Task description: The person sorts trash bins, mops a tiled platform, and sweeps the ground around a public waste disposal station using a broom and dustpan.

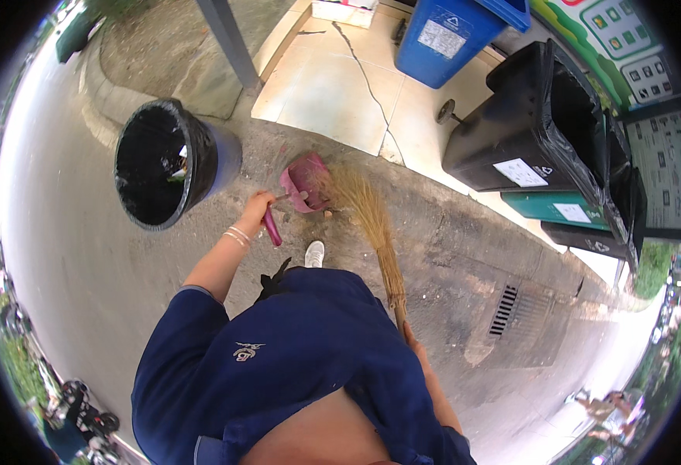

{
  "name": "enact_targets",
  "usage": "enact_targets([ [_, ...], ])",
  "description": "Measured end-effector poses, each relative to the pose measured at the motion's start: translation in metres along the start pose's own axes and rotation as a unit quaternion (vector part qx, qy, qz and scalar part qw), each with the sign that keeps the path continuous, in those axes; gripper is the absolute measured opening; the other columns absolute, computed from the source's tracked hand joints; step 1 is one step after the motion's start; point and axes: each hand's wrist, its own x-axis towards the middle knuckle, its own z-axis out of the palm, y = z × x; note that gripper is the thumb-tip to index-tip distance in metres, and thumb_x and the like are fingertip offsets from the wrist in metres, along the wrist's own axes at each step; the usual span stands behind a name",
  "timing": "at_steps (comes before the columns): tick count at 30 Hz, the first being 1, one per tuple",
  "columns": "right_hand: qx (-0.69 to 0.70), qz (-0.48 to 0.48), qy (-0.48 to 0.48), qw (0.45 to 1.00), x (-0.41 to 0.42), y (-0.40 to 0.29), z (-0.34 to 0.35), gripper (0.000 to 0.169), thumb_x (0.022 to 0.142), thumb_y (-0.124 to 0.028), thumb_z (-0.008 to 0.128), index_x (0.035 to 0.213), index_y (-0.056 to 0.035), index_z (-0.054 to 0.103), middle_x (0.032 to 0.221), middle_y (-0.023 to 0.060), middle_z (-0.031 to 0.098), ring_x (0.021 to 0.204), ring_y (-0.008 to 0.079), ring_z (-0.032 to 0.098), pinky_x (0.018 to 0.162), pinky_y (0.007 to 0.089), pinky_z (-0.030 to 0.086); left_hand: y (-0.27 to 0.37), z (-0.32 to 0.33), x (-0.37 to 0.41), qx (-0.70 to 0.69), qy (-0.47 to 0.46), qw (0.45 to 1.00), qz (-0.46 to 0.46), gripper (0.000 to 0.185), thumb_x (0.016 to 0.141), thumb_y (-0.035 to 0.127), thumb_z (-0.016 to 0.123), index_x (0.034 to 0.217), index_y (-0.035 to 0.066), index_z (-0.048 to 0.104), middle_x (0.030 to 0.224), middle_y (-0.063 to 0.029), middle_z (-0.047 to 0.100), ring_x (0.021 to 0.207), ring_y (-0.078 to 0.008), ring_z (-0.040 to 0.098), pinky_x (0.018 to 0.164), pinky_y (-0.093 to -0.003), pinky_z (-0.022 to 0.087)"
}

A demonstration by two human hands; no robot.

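Observation:
My left hand (pixel 257 208) grips the handle of a pink plastic dustpan (pixel 304 181), whose pan rests low at the pavement before me. The straw broom (pixel 369 212) reaches down from my right side, its bristle tips at the dustpan's open side. Around the broom's stick my right hand (pixel 414 340) is closed, partly hidden behind my shirt. Small crumbs of debris (pixel 328 214) lie just beside the pan's edge. One white shoe (pixel 315 254) shows below the dustpan.
A round bin (pixel 224 152) lined with a black bag stands at left, with some litter inside. On a tiled step (pixel 340 99) stand a blue wheeled bin (pixel 436 43), a black one (pixel 497 136) and a green one (pixel 544 206). A drain grate (pixel 503 311) lies at right; a grey post (pixel 230 43) rises ahead.

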Motion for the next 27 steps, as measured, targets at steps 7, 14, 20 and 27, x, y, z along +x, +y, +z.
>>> enact_targets([
  [7, 0.284, 0.092, -0.049, 0.953, 0.049, -0.056, -0.049, 0.071, 0.078, -0.004, 0.056, 0.141, -0.0126, 0.025, 0.07, 0.0076, 0.055, 0.053, 0.0135, 0.055, 0.042, 0.028, 0.043, -0.113, -0.072, -0.152, -0.207, 0.064, 0.976, 0.031, 0.016, 0.075, 0.016, 0.056, 0.087, 0.006, 0.055, 0.063, -0.0007, 0.047, 0.053, -0.012, 0.047, 0.045, -0.0251, 0.038],
  [14, -0.102, -0.117, 0.148, 0.977, 0.216, 0.019, 0.001, 0.063, 0.08, -0.008, 0.053, 0.139, -0.0166, 0.032, 0.081, 0.0153, 0.061, 0.053, 0.0225, 0.058, 0.046, 0.0361, 0.047, -0.216, -0.113, -0.283, -0.285, 0.165, 0.944, -0.02, 0.02, 0.074, 0.012, 0.053, 0.093, 0.005, 0.053, 0.064, -0.0019, 0.047, 0.054, -0.0127, 0.047, 0.045, -0.0261, 0.039],
  [20, -0.055, 0.065, -0.074, 0.994, 0.136, -0.009, -0.013, 0.063, 0.082, -0.005, 0.05, 0.139, -0.0181, 0.03, 0.071, 0.0132, 0.056, 0.048, 0.0212, 0.054, 0.041, 0.0349, 0.044, -0.293, -0.128, -0.307, -0.256, 0.245, 0.934, -0.041, 0.019, 0.073, 0.013, 0.053, 0.091, 0.006, 0.054, 0.064, -0.0008, 0.046, 0.054, -0.0121, 0.047, 0.046, -0.0259, 0.039],
  [27, -0.056, -0.091, -0.054, 0.993, 0.132, -0.051, -0.024, 0.061, 0.081, -0.001, 0.043, 0.139, -0.0193, 0.033, 0.068, 0.0123, 0.056, 0.043, 0.0191, 0.051, 0.038, 0.0331, 0.042, -0.331, -0.154, -0.311, -0.253, 0.282, 0.924, -0.052, 0.016, 0.072, 0.015, 0.055, 0.086, 0.007, 0.057, 0.068, 0.0001, 0.048, 0.057, -0.0119, 0.047, 0.05, -0.0242, 0.039],
])
